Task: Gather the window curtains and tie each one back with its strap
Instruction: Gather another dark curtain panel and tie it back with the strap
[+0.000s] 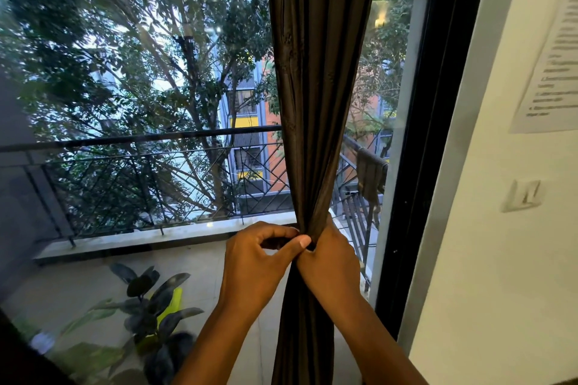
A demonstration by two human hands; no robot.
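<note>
While the brown curtain (316, 103) hangs already gathered into a narrow bundle just left of the black window frame (419, 166), the left hand (253, 262) pinches a dark strap end (276, 242) and the right hand (331, 262) grips the bundle, so the tying seems unfinished.

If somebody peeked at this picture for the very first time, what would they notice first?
First, the dark brown curtain hanging down the middle of the window, squeezed into a narrow bunch low down. There the left hand pinches a dark strap at the bunch and the right hand grips the bunch from the other side. Behind the glass are big green trees and a black balcony railing.
</note>
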